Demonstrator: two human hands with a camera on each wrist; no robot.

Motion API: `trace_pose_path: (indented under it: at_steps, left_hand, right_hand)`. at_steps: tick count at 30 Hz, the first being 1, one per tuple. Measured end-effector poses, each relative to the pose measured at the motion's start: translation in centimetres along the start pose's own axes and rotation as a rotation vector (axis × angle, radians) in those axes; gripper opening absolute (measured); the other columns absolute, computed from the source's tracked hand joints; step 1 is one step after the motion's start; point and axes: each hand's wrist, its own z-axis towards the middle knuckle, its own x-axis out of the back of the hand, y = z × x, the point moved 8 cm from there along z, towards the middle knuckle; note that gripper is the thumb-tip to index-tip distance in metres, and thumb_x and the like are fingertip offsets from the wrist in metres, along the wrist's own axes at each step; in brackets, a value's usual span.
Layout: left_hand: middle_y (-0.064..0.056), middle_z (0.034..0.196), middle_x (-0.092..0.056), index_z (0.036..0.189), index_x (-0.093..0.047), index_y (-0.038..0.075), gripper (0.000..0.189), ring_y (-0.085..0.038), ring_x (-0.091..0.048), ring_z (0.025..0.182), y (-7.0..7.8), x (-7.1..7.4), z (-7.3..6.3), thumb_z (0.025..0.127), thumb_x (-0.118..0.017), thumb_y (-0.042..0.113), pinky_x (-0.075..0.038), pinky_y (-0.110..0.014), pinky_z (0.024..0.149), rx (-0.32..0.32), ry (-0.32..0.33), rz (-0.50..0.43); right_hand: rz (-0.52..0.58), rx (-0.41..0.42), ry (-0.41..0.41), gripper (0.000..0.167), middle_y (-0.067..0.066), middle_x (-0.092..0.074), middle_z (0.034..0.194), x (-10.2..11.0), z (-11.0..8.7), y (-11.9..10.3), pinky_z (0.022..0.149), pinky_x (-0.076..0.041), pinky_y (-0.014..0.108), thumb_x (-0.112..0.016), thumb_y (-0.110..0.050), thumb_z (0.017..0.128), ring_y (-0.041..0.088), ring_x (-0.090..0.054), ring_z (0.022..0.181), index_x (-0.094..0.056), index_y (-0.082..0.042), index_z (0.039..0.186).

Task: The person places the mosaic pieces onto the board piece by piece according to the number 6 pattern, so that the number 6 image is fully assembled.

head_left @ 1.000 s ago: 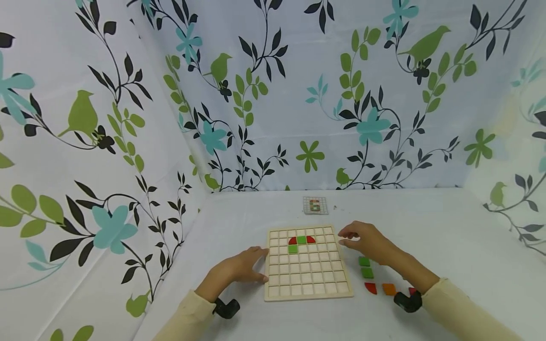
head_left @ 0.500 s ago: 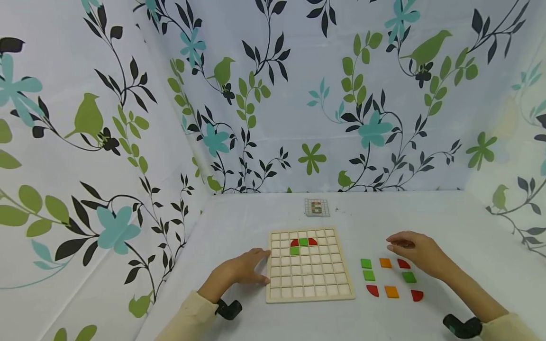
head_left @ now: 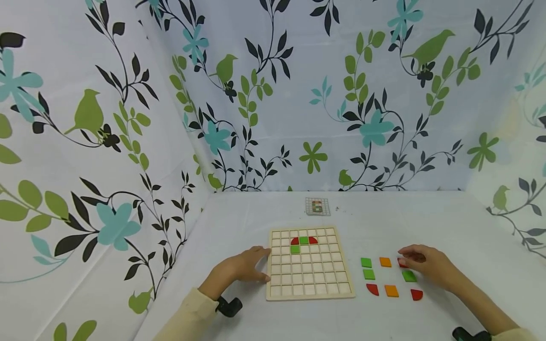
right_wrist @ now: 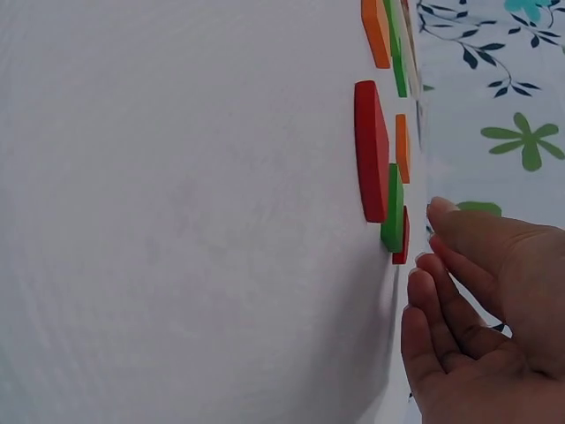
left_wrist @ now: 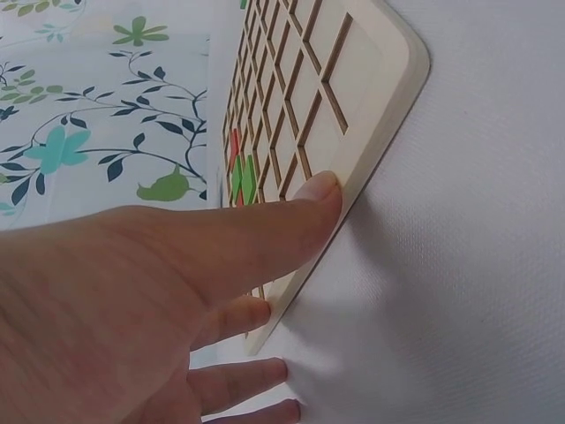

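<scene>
A square wooden grid board (head_left: 309,294) lies on the white table. Near its top sit two red quarter-round tiles (head_left: 313,240) and two green square tiles (head_left: 295,249). My left hand (head_left: 245,266) rests at the board's left edge; in the left wrist view its thumb (left_wrist: 327,190) lies on the rim, fingers spread along the side. Over to the right, my right hand (head_left: 428,266) is low above the loose tiles, fingertips right at a red quarter-round tile (head_left: 401,262) they partly cover. The right wrist view shows its thumb and fingers (right_wrist: 422,291) loosely bent, with a gap between them.
Right of the board lie several loose tiles in rows: green squares (head_left: 368,274), orange squares (head_left: 391,291) and red quarter-rounds (head_left: 416,295). A small card with a grid pattern (head_left: 317,206) lies behind the board. Patterned cloth (head_left: 273,94) hangs at the back and sides.
My right hand has moved from the board's right edge out to the right, then down to the red quarter-round tile in the back row. The left hand has stayed at the board.
</scene>
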Motion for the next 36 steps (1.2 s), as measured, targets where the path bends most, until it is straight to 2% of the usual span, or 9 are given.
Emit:
trace_pose_path:
  at_steps: [5, 12, 20, 26, 29, 36]
  left_hand:
    - [-0.016, 0.167, -0.038, 0.161, -0.044, 0.013, 0.084, -0.036, -0.038, 0.155, -0.06, -0.01, 0.05, 0.091, -0.084, 0.038, -0.037, -0.058, 0.123, 0.001, -0.002, 0.004]
    - [-0.016, 0.167, -0.038, 0.160, -0.045, 0.014, 0.083, -0.036, -0.038, 0.155, -0.15, 0.02, 0.11, 0.091, -0.084, 0.038, -0.037, -0.058, 0.123, 0.003, 0.001, 0.004]
    - [-0.016, 0.167, -0.039, 0.160, -0.045, 0.013, 0.083, -0.036, -0.038, 0.154, -0.05, 0.01, -0.02, 0.091, -0.085, 0.037, -0.037, -0.058, 0.123, 0.003, -0.002, -0.005]
    - [-0.016, 0.167, -0.039, 0.160, -0.045, 0.012, 0.084, -0.036, -0.038, 0.154, -0.14, 0.04, -0.03, 0.091, -0.085, 0.037, -0.037, -0.058, 0.123, 0.003, -0.001, -0.008]
    - [-0.016, 0.167, -0.039, 0.160, -0.045, 0.013, 0.084, -0.036, -0.038, 0.154, -0.22, -0.03, 0.04, 0.091, -0.085, 0.038, -0.037, -0.059, 0.123, 0.001, -0.003, -0.003]
    - [-0.016, 0.167, -0.039, 0.160, -0.045, 0.013, 0.084, -0.036, -0.038, 0.154, -0.30, -0.13, 0.08, 0.091, -0.085, 0.039, -0.037, -0.059, 0.123, -0.003, -0.009, 0.002]
  right_hand:
    - [0.025, -0.022, -0.030, 0.043, 0.007, -0.075, 0.113, -0.52, -0.12, 0.48, 0.077, -0.055, 0.016, -0.080, -0.030, 0.095, 0.021, -0.066, 0.098, -0.071, 0.000, 0.125]
    - [0.015, -0.008, -0.021, 0.038, 0.008, -0.073, 0.114, -0.79, 0.10, 0.63, 0.081, -0.060, 0.024, -0.081, -0.024, 0.095, 0.020, -0.064, 0.098, -0.072, 0.000, 0.123]
    - [0.005, 0.022, -0.020, 0.031, 0.005, -0.073, 0.111, -0.99, -0.04, 0.67, 0.077, -0.054, 0.013, -0.080, -0.015, 0.094, 0.019, -0.064, 0.096, -0.074, -0.002, 0.121]
    - [-0.042, 0.048, -0.004, 0.027, 0.002, -0.072, 0.105, -0.89, 0.23, 0.30, 0.083, -0.060, 0.028, -0.080, -0.012, 0.094, 0.019, -0.062, 0.093, -0.075, -0.001, 0.118]
    - [-0.047, 0.041, -0.012, 0.026, 0.002, -0.072, 0.103, -0.88, 0.37, 0.26, 0.083, -0.061, 0.031, -0.079, -0.012, 0.094, 0.019, -0.061, 0.092, -0.074, 0.000, 0.117]
    - [-0.043, 0.059, -0.038, 0.024, 0.001, -0.070, 0.101, -0.76, 0.55, -0.10, 0.077, -0.056, 0.021, -0.079, -0.014, 0.095, 0.019, -0.059, 0.091, -0.074, 0.000, 0.115]
